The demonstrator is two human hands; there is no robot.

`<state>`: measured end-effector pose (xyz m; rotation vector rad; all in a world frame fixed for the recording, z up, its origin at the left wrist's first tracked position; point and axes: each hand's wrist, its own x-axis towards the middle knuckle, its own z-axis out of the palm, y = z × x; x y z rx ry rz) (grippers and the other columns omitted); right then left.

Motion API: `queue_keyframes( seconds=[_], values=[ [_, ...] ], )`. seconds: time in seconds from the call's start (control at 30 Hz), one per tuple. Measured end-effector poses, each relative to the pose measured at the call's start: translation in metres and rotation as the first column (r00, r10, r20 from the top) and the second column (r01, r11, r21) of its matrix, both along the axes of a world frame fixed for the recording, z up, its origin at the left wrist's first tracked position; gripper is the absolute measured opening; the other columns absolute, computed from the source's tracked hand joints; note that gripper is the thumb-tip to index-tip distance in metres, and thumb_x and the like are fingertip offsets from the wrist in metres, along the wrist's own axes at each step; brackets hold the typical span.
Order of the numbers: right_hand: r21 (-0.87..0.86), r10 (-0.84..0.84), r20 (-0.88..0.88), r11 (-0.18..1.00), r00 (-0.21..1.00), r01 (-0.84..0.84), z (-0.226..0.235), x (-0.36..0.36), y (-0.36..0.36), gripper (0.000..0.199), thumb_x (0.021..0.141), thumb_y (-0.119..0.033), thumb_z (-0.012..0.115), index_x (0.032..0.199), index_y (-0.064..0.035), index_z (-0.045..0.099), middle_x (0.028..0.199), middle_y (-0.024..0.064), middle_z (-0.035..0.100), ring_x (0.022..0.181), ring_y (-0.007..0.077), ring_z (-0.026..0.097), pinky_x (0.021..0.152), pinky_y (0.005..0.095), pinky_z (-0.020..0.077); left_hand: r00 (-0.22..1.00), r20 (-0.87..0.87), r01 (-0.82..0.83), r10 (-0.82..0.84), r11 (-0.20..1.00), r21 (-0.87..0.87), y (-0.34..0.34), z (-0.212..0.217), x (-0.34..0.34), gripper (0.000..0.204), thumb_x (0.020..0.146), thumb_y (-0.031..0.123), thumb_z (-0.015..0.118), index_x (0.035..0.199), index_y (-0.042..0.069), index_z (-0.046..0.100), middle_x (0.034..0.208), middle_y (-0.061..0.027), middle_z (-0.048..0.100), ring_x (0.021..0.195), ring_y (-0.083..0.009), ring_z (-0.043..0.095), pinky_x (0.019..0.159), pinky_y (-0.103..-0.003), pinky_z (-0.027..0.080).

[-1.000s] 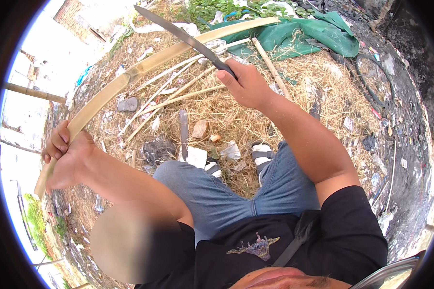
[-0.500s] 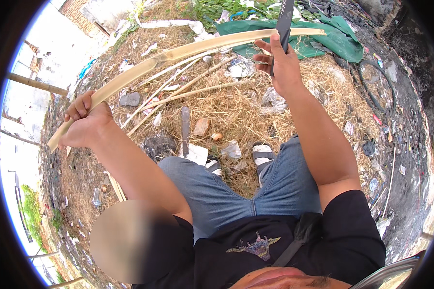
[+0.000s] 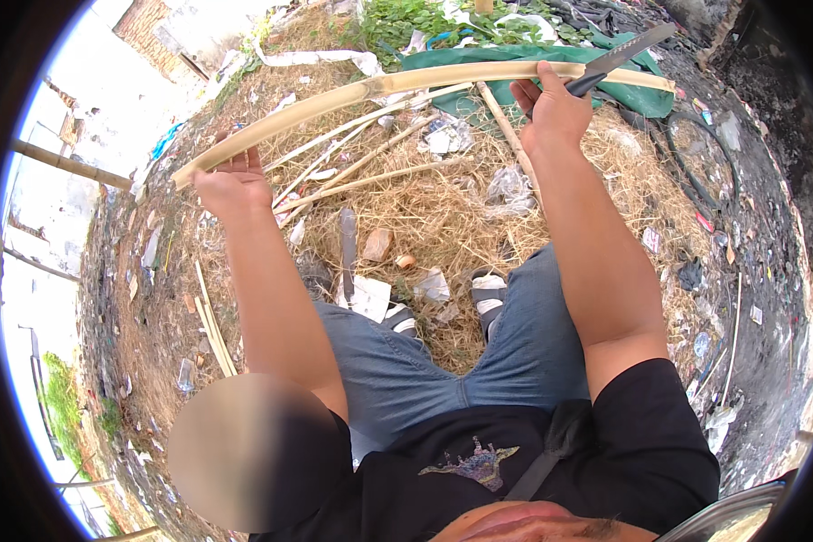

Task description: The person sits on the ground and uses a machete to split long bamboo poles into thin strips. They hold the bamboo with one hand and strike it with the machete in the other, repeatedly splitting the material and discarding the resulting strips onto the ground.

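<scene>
The left hand (image 3: 235, 187) loosely grasps a long pale strip (image 3: 316, 107) near its left end, fingers behind it. The right hand (image 3: 556, 110) clasps a dark-handled knife (image 3: 628, 51), its thumb against the strip, blade crossing it. The strip is raised, spanning both hands. Beyond lie thin sticks (image 3: 397, 178) on dry straw (image 3: 461, 217) and a green sheet (image 3: 646, 101).

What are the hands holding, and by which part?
Left hand: split bamboo strip, near its left end. Right hand: knife, by its black handle, also touching the strip.
</scene>
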<state>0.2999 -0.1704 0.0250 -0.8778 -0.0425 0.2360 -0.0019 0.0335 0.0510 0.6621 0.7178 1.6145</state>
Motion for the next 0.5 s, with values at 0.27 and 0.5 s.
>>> queue_keyframes(
  seconds=[0.27, 0.5],
  values=[
    [-0.079, -0.188, 0.050, 0.978, 0.981, 0.191, -0.017, 0.027, 0.004, 0.040, 0.093, -0.002, 0.073, 0.121, 0.0014, 0.045, 0.100, 0.0139, 0.061, 0.066, 0.0270, 0.071, 0.050, 0.0340, 0.0620, 0.121, -0.763, -0.051, 0.636, 0.771, 0.635, 0.007, -0.045, 0.009, 0.081, 0.095, 0.052, 0.069, 0.154, 0.006, 0.039, 0.154, -0.0266, 0.036, 0.149, -0.0395, 0.032, 0.120, -0.061, 0.027],
    [-0.140, -0.069, 0.060, 0.987, 0.996, 0.077, -0.018, 0.021, 0.006, 0.030, 0.092, -0.003, 0.075, 0.100, -0.0035, 0.047, 0.090, 0.0105, 0.062, 0.066, 0.0255, 0.071, 0.051, 0.0356, 0.0615, -0.257, -0.728, 0.605, 0.636, 0.693, 0.392, -0.054, -0.030, 0.070, 0.054, 0.086, 0.048, 0.076, 0.125, 0.012, 0.065, 0.121, -0.0164, 0.067, 0.119, -0.0381, 0.061, 0.102, -0.058, 0.045]
  ],
)
